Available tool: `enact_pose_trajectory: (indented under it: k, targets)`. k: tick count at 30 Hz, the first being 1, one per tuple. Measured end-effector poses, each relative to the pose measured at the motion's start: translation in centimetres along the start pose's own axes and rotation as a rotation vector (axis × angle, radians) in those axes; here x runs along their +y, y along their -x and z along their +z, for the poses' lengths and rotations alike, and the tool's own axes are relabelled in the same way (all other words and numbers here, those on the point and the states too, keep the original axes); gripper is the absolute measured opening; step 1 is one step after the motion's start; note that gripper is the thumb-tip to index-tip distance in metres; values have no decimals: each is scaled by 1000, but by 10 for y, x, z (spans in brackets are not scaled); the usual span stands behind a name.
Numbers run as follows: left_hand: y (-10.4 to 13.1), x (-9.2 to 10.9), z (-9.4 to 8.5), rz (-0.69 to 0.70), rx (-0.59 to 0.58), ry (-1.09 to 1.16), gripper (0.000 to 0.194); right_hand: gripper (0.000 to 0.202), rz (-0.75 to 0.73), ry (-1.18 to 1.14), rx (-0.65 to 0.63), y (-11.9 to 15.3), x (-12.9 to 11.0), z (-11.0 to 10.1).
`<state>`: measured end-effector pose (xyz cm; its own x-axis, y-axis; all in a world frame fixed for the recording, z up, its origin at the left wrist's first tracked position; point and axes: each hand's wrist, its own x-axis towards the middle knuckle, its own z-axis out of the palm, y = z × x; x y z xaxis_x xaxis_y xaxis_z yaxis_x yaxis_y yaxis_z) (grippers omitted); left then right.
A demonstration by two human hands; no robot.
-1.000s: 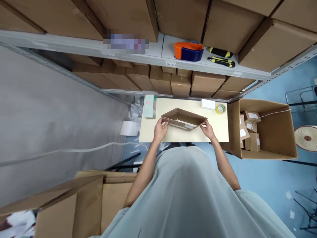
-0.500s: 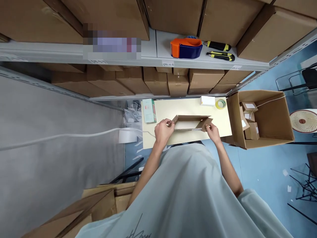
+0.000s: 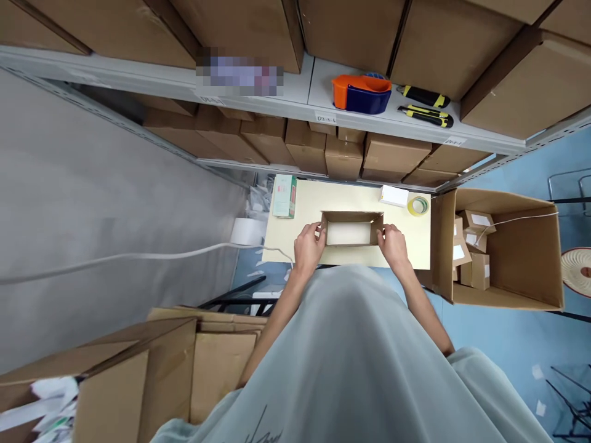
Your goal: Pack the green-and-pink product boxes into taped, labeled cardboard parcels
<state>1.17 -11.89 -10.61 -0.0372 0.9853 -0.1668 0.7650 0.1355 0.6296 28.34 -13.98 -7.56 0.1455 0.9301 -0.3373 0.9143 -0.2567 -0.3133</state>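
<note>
A small cardboard box (image 3: 353,216) with its top open lies between my hands over the pale yellow table (image 3: 305,253); its inner floor looks white. My left hand (image 3: 309,246) is closed on the box's left end. At the opposite end, my right hand (image 3: 393,245) pinches the right wall with bent fingers. A green and white carton (image 3: 283,197) stands on the table to the left. Near the far right corner lie a white box (image 3: 394,195) and a roll of yellow tape (image 3: 418,206).
A large open carton (image 3: 521,252) holding several small labelled boxes adjoins the table's right side. Above runs a shelf (image 3: 286,92) with a tape dispenser (image 3: 362,95) and utility knives (image 3: 425,106). A white cable (image 3: 184,251) crosses from the left. Folded cardboard (image 3: 221,363) stands at lower left.
The box's right end flap, angled outward before, now stands in line with the end wall. My right hand has moved slightly left against it. The head view has shifted a little.
</note>
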Motion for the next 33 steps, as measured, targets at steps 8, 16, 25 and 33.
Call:
enact_pose_trajectory:
  k: [8,16,25,33]
  targets:
    - [13,9,13,-9,81,-37,32,37,-10,-92,29,-46,3,-14]
    - [18,16,21,150,-31,72,40,29,-202,-160,-50,-44,25,-5]
    - [18,-31,38,266,-125,197,98,46,-317,-427,-70,-13,69,11]
    - [0,-40,37,251,17,151,104,60,-209,-612,-29,-5,79,31]
